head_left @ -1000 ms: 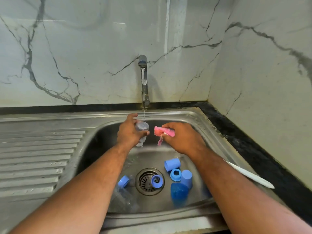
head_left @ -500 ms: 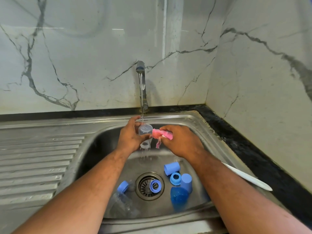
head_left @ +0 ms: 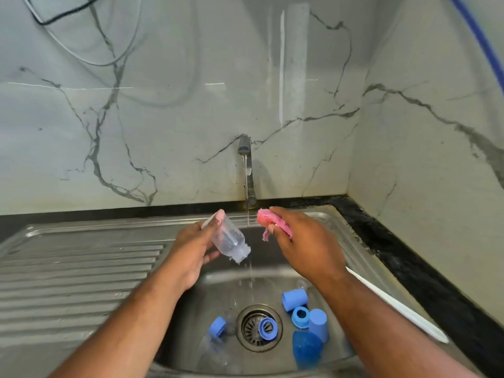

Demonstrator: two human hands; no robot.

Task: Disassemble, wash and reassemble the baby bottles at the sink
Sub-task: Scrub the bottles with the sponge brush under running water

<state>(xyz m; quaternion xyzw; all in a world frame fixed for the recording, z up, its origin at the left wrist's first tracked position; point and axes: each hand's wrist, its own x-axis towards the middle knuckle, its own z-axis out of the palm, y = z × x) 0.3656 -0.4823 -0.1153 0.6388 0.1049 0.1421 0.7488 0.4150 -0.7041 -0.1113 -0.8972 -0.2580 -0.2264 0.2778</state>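
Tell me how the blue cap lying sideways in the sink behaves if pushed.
A cylinder on its side, the blue cap probably rolls. It looks hollow plastic, so likely light. The sink is wet, so perhaps slippery.

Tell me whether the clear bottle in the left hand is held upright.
No, the left hand grips the clear bottle tilted, its open mouth pointing downward.
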